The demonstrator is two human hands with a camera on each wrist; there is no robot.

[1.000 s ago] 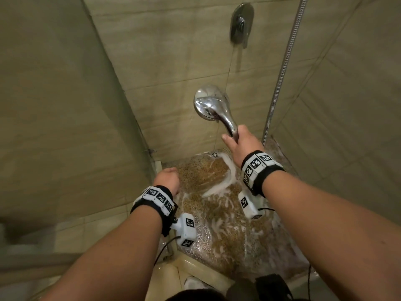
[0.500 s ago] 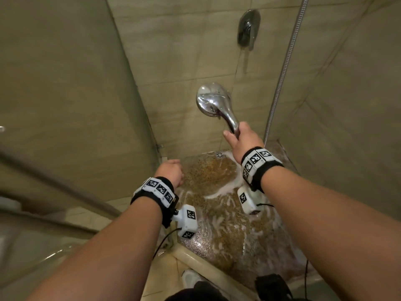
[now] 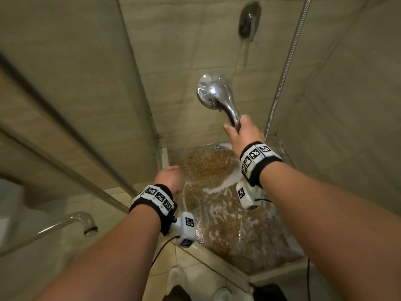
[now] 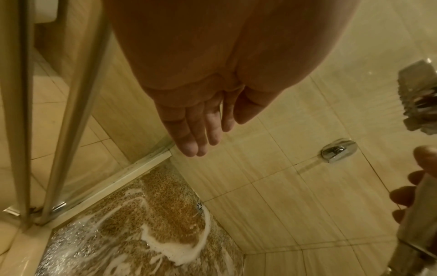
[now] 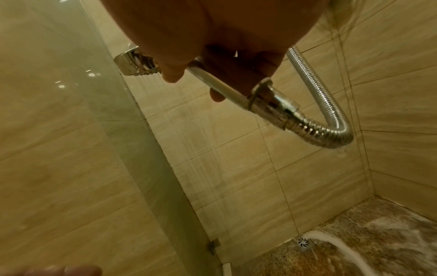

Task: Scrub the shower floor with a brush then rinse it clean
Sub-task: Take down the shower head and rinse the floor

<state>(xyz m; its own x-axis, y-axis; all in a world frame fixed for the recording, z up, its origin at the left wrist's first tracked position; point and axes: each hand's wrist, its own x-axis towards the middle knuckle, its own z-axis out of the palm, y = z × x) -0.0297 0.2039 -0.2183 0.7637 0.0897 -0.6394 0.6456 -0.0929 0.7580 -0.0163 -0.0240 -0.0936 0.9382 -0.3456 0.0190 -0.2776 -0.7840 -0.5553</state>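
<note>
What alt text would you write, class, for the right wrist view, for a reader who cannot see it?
The right hand grips the chrome shower head by its handle, spraying water down along a beige tiled wall. A ribbed metal hose loops from the handle, and white foam streaks the speckled shower floor near a drain.

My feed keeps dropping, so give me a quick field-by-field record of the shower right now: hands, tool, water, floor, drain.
right hand: grips the shower head by its handle, raised over the floor
left hand: empty, fingers straight, held above the floor near the glass door
hose: loops from the handle's end
water: spraying from the shower head
floor: wet, with white foam streaks
drain: at the back corner, foam beside it
brush: not in view
</note>
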